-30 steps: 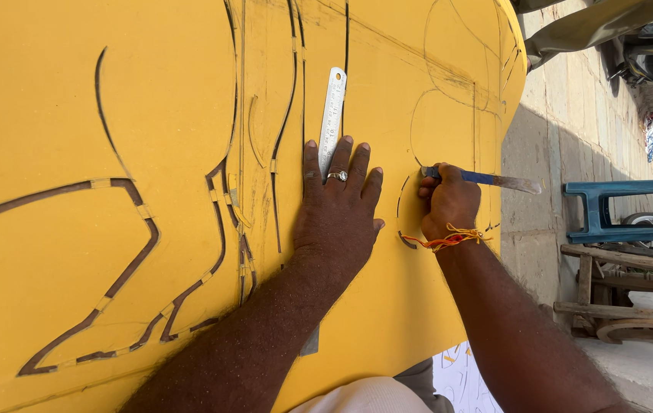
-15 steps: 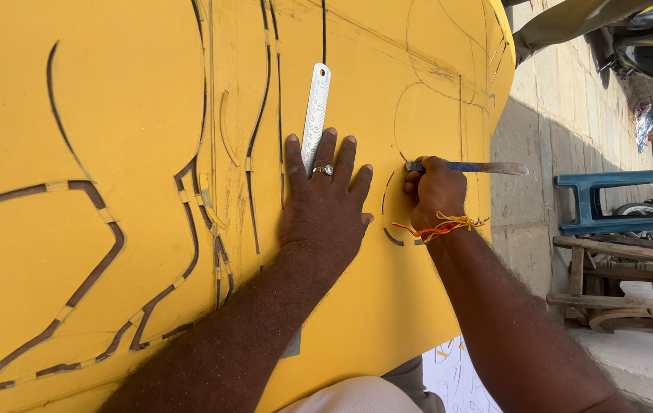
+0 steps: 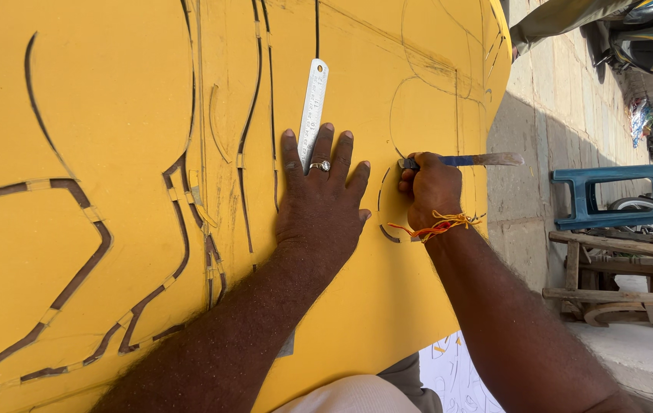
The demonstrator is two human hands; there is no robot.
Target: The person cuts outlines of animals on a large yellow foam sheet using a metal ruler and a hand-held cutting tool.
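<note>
Yellow board (image 3: 112,153) fills our view, a big sheet lying flat under both our hands, already marked with long curved cut lines and pencil outlines. Our right hand (image 3: 429,191) is closed tight around a blade tool (image 3: 464,160), a flat metal strip with a blue wrapped grip, its working end down on a pencilled curve (image 3: 391,122) on the board. An orange thread (image 3: 433,226) is tied at that wrist. Our left hand (image 3: 322,199) lies flat and spread wide, fingers fanned, holding nothing, pressing the sheet just beside the cut; a ring shows on one finger. A steel ruler (image 3: 312,107) lies on the board with its near end under those fingers. Beyond the board's edge we see stone paving, a blue plastic stool (image 3: 613,197) on its side and a wooden frame (image 3: 617,271) below it.

Our read on the risk: the pressing fingers sit very near the blade, so a slip toward them could nick one. Forcing the tight curve could also send the cut off the pencil line, and any shift of the board under the palm would do the same.
</note>
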